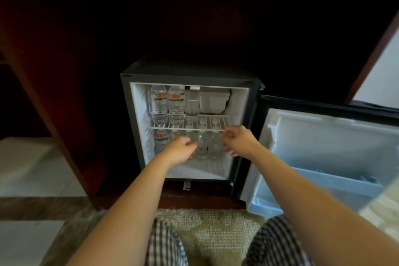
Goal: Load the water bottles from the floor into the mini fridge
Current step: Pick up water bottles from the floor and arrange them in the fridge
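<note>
Two knees in checked cloth (167,244) fill the bottom edge, resting on a woven beige rug (211,222). Two bare forearms reach forward into the open mini fridge (126,101), which stands inside a dark wooden cabinet (54,75). The fridge door (323,134) is swung wide to the right and carries one pale blue door bin (336,181). One white wire shelf (216,119) divides the interior.

On the shelf stand three upright water bottles (176,103): two with red-and-white labels at the left and one plain and clear just beside them. One white box (214,100) occupies the upper right corner.

Below the shelf, one labelled bottle (161,141) stands at the left and two clear bottles (201,147) stand side by side in the middle. Further caps show through the wires, but their number is unclear.

The left hand (180,150) lies just left of the clear pair with its grip curled. Whether it pinches the nearer bottle cannot be told. The right hand (237,139) lies just right of the pair with its grip loosely curled toward it. Blur hides any contact.
</note>
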